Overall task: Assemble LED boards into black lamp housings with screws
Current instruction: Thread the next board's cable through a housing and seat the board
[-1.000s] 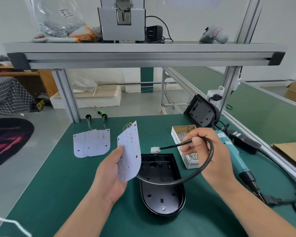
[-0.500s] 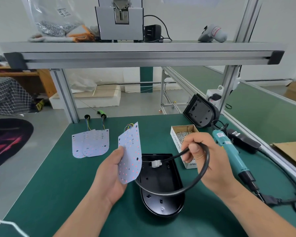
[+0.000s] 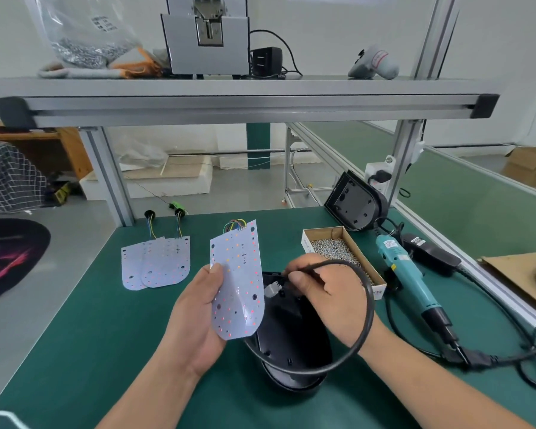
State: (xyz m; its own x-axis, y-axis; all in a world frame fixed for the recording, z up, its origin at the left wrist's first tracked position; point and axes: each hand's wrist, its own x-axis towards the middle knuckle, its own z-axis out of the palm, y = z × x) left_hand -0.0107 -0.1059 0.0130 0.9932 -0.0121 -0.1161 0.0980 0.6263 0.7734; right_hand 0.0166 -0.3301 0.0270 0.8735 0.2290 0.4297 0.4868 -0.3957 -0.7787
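- led board point(image 3: 237, 286) stands tilted over the black housing point(image 3: 291, 332), its edge gripped by my left hand point(image 3: 195, 311).
- right hand point(image 3: 325, 292) pinches the black cable point(image 3: 369, 311) just behind its white connector point(image 3: 271, 289), over the housing's far end.
- i'd steer the connector slowly, keeping the cable loop from dragging the housing.
- screw box point(image 3: 306, 245) and screwdriver point(image 3: 406, 274) lie to the right.

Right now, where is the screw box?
In the head view, the screw box sits right of centre, between the right hand and the teal screwdriver.
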